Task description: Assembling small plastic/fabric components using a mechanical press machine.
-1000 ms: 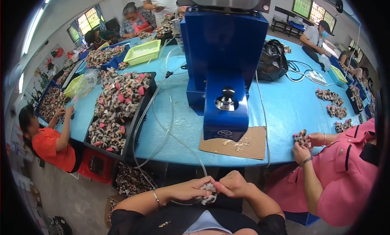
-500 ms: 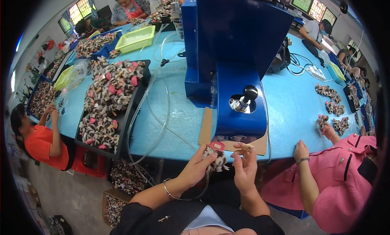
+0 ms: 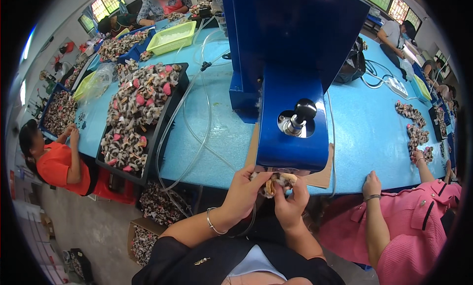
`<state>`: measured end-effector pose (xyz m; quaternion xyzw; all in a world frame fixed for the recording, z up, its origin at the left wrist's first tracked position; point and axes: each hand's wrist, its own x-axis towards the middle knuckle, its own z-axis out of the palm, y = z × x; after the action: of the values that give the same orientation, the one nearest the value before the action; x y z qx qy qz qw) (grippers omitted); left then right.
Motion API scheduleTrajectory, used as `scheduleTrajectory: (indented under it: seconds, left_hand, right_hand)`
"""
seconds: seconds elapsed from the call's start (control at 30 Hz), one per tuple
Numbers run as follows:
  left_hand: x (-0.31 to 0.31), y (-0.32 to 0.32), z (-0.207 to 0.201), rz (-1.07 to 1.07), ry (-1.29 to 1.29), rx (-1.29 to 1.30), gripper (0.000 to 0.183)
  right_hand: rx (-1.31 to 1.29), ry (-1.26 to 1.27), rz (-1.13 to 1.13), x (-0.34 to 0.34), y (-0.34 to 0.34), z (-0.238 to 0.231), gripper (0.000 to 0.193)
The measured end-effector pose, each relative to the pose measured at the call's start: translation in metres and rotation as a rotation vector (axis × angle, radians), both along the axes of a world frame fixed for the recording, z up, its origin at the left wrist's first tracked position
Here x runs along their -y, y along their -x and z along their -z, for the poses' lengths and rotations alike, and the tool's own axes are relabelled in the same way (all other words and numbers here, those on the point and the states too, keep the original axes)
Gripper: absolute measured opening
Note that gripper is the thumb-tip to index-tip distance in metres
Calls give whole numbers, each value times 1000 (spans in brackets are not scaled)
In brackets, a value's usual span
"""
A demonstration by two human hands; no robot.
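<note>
A small furry plush piece in brown, white and black is between my two hands, right under the front of a blue machine head. My left hand closes on its left side, thumb on top. My right hand pinches its right side, thumb against the fur. A tan bit shows in the middle of the fur; I cannot make out what it is. Fingers and the machine head hide part of the piece. Behind the hands, a cardboard sheet lies under the machine.
Left of the machine, a black tray is heaped with plush pieces with pink parts. Clear tubes cross the blue table. At the right, a person in pink has one hand by plush pieces. A person in orange-red sits left.
Both hands have moved up to the machine head with the plush piece. My right hand, apart from it before, now grips it. Its red-pink part no longer shows.
</note>
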<state>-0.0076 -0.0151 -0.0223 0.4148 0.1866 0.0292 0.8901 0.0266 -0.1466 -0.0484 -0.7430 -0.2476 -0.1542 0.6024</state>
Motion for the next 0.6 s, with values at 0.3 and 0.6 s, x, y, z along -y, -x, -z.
scheduleTrajectory:
  seconds: [0.3,0.6]
  left_hand:
    - [-2,-2,-18,-87,-27,101,8]
    - [-4,3,-17,-107,-6,125,13]
  right_hand:
    - [-45,-159,-81,-8,-1,5,29]
    - [-6,-179,-115,-13,-1,-3,33]
